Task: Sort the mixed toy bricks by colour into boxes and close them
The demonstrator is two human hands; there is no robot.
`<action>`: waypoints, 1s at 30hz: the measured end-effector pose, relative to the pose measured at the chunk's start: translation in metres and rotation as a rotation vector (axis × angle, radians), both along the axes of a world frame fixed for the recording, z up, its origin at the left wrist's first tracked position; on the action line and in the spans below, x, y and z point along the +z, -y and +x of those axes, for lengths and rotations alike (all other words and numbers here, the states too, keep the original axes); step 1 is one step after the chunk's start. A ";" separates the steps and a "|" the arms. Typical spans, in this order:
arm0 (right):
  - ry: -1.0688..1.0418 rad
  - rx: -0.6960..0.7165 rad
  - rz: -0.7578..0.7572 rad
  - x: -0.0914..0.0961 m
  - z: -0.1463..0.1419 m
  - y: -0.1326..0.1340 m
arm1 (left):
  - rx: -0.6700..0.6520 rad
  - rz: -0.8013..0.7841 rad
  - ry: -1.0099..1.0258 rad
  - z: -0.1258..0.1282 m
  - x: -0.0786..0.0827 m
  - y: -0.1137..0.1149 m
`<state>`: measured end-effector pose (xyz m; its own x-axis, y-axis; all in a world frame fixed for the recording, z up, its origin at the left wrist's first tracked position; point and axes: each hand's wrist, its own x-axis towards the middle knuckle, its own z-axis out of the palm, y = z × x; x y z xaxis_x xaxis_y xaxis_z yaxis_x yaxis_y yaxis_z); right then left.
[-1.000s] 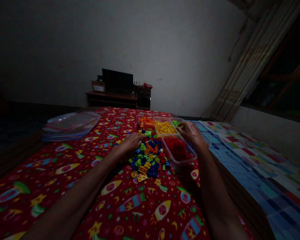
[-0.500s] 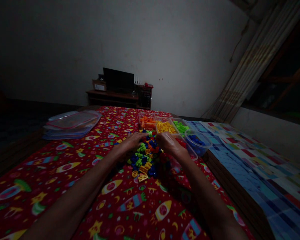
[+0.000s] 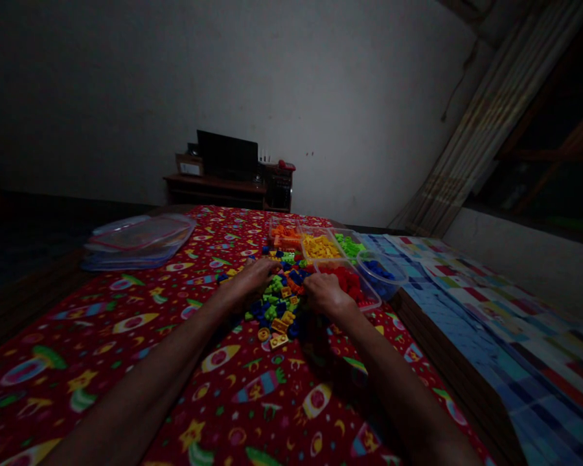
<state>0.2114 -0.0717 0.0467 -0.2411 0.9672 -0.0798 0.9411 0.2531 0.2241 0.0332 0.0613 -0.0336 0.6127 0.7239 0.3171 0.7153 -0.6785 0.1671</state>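
A heap of small mixed-colour plastic bricks [image 3: 279, 303] lies on a red cloth printed with rockets [image 3: 126, 336]. My left hand [image 3: 250, 277] rests on the heap's left side, fingers curled down among the bricks. My right hand [image 3: 324, 291] sits on the heap's right side, fingers bent onto the pieces; whether either hand holds a piece is hidden. Just beyond stand clear tubs of sorted bricks: orange [image 3: 284, 237], yellow [image 3: 319, 246], green [image 3: 350, 245], red [image 3: 350, 283] and blue [image 3: 381, 272].
A stack of clear lids or bags [image 3: 138, 239] lies at the far left of the cloth. A checked mat [image 3: 490, 323] covers the surface to the right. A low shelf with a dark screen [image 3: 228, 171] stands against the far wall.
My right hand came back from the tubs at the right and settled on the right side of the brick heap. My left hand stayed on the heap.
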 end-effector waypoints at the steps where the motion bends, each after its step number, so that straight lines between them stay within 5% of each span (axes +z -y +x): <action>1: -0.005 0.004 0.006 -0.003 0.000 -0.002 | -0.006 -0.004 0.010 0.000 -0.001 0.001; 11: -0.152 0.084 0.213 -0.002 0.020 -0.011 | 0.041 -0.001 0.173 0.000 0.008 -0.001; 18: -0.404 0.244 0.314 0.000 0.017 -0.020 | -0.154 -0.467 0.512 0.009 0.046 0.015; 22: -0.499 0.311 0.292 -0.001 0.019 -0.022 | -0.207 -0.550 0.585 0.020 0.061 0.031; 26: -0.491 0.210 0.322 0.009 0.037 -0.020 | -0.112 -0.408 0.555 0.018 0.061 0.031; 30: -0.394 -0.041 0.298 0.025 0.065 -0.015 | 0.052 -0.093 0.282 0.006 0.041 0.022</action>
